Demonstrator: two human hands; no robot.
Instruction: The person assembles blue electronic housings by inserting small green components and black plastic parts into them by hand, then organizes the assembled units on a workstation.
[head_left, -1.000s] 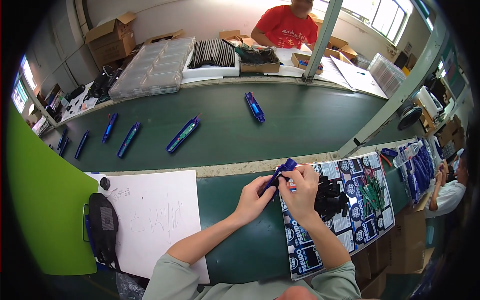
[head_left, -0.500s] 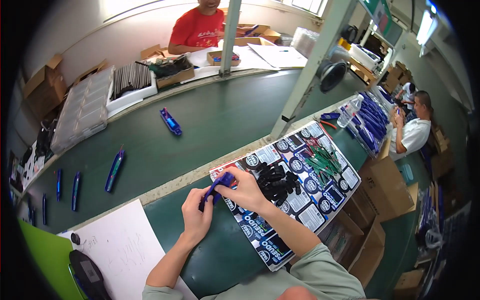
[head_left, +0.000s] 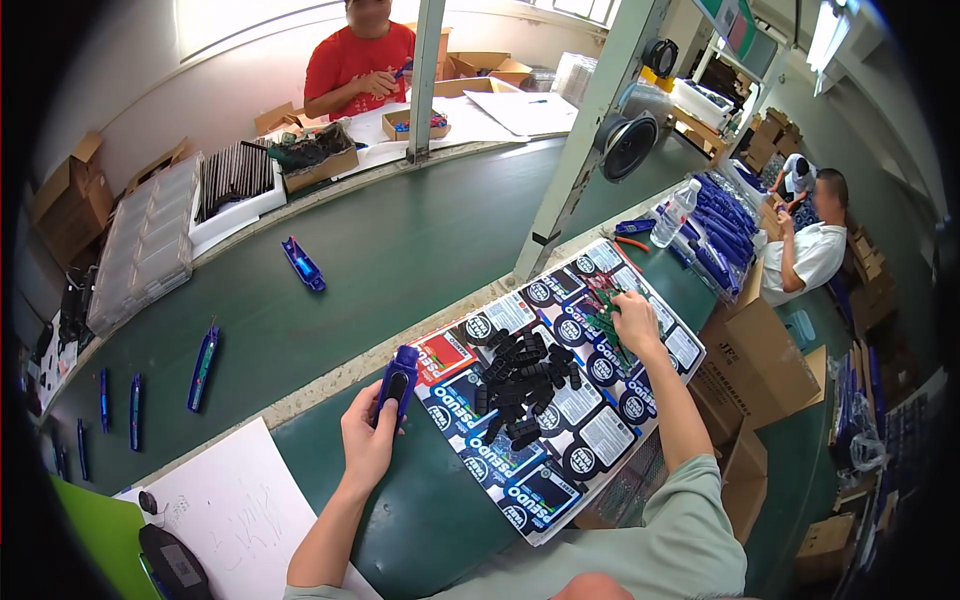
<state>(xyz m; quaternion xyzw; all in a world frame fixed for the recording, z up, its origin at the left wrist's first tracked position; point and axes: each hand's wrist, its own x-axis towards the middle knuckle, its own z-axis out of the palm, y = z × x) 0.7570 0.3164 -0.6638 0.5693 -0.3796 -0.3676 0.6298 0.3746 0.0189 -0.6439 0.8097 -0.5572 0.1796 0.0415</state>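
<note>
My left hand [head_left: 368, 432] is wrapped round a blue plastic housing [head_left: 405, 362], held tilted up above the near edge of the bench. A black oval piece sits in the housing's face, and my thumb lies on it. Out to the right, my right hand [head_left: 637, 322] reaches down into a heap of thin green circuit boards [head_left: 606, 322] with reddish wires. Its fingers are bent together at the heap, and what they pinch is hidden. Between the hands lies a pile of small black plastic parts [head_left: 522, 372] on a colourful printed sheet [head_left: 600, 425].
Beyond a raised ledge, a green conveyor belt [head_left: 400, 235] carries several blue housings [head_left: 204, 368]. A metal post [head_left: 590, 140] rises from the ledge. A clear bottle [head_left: 676, 212] stands by bagged blue housings [head_left: 722, 225]. Co-workers sit across the belt and at right.
My right hand has let go of the blue housing and moved right to the green circuit boards. My left hand keeps the housing, now turned with its black piece showing.
</note>
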